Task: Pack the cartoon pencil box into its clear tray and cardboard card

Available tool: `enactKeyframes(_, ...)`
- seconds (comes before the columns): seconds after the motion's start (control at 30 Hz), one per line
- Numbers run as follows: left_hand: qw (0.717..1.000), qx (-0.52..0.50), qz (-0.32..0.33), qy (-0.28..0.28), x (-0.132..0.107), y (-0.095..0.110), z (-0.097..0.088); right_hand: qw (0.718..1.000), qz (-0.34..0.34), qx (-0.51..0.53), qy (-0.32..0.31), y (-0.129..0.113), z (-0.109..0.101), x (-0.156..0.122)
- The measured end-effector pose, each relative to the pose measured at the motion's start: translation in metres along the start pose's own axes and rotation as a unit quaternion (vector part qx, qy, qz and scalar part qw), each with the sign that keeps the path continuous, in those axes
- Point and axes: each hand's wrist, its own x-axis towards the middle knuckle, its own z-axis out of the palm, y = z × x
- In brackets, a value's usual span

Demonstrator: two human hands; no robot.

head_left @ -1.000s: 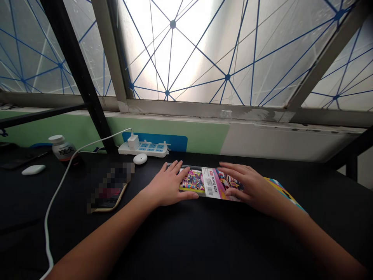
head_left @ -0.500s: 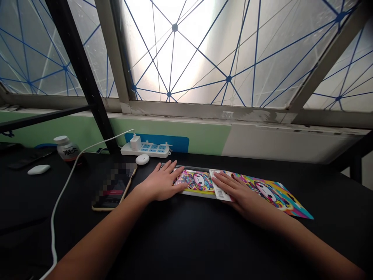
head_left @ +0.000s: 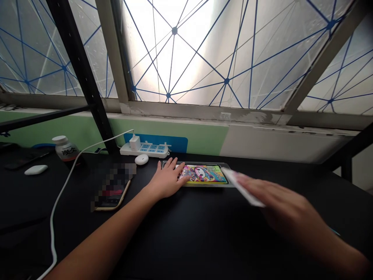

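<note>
A colourful pencil box (head_left: 204, 174) in a clear case lies flat on the black desk (head_left: 186, 233) near the wall. My left hand (head_left: 167, 179) rests flat on its left end, fingers spread. To the right of the box, my right hand (head_left: 279, 204) is blurred by motion above the desk. It carries a pale paper sleeve (head_left: 243, 190) whose white underside faces me. How its fingers sit is smeared.
A phone (head_left: 112, 192) lies left of my left arm. Behind it are a white power strip (head_left: 144, 149) with a charger and cable (head_left: 58, 202), a white earbud case (head_left: 142, 159), a small bottle (head_left: 66, 149) and a white mouse (head_left: 36, 169). A window spans the wall.
My right hand slid the printed sleeve off the pencil box to the right and lifted it clear. The left hand stayed pressed on the box.
</note>
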Motion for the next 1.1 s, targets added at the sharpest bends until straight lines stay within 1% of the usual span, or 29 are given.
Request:
enactKeyframes(0.07, 1.000, 0.008, 0.000, 0.025, 0.003, 0.005, 0.005, 0.996, -0.071, 0.016, -0.051, -0.043, 0.013, 0.011)
enactKeyframes(0.13, 0.999, 0.015, 0.003, 0.036, 0.004, 0.009, 0.008, 0.987, -0.123, 0.047, -0.096, -0.081, 0.036, 0.020)
enactKeyframes(0.2, 0.999, 0.022, 0.006, 0.044, 0.003, 0.011, 0.009, 0.979, -0.126, 0.067, -0.147, -0.107, 0.063, 0.031)
enactKeyframes(0.27, 0.998, 0.030, 0.007, 0.048, 0.003, 0.012, 0.009, 0.975, -0.081, 0.100, -0.180, -0.117, 0.087, 0.047)
enactKeyframes(0.3, 0.998, 0.033, 0.007, 0.047, 0.003, 0.012, 0.009, 0.972, -0.055, 0.124, -0.193, -0.117, 0.096, 0.056)
enactKeyframes(0.37, 0.998, 0.039, 0.011, 0.044, 0.003, 0.012, 0.009, 0.964, -0.018, 0.176, -0.198, -0.110, 0.107, 0.072)
enactKeyframes(0.43, 0.998, 0.043, 0.016, 0.040, 0.004, 0.012, 0.009, 0.958, -0.002, 0.217, -0.189, -0.101, 0.109, 0.082)
enactKeyframes(0.53, 0.998, 0.048, 0.019, 0.038, 0.004, 0.012, 0.008, 0.954, -0.005, 0.243, -0.177, -0.093, 0.105, 0.084)
enactKeyframes(0.7, 0.998, 0.044, 0.034, 0.029, 0.003, 0.009, 0.006, 0.958, -0.045, 0.227, -0.170, -0.088, 0.102, 0.077)
enactKeyframes(0.9, 0.998, 0.037, 0.046, 0.019, 0.003, 0.008, 0.003, 0.958, -0.109, 0.219, -0.152, -0.076, 0.109, 0.082)
enactKeyframes(1.1, 0.997, 0.050, 0.052, 0.022, 0.003, 0.009, 0.003, 0.962, -0.180, 0.163, -0.125, -0.070, 0.115, 0.081)
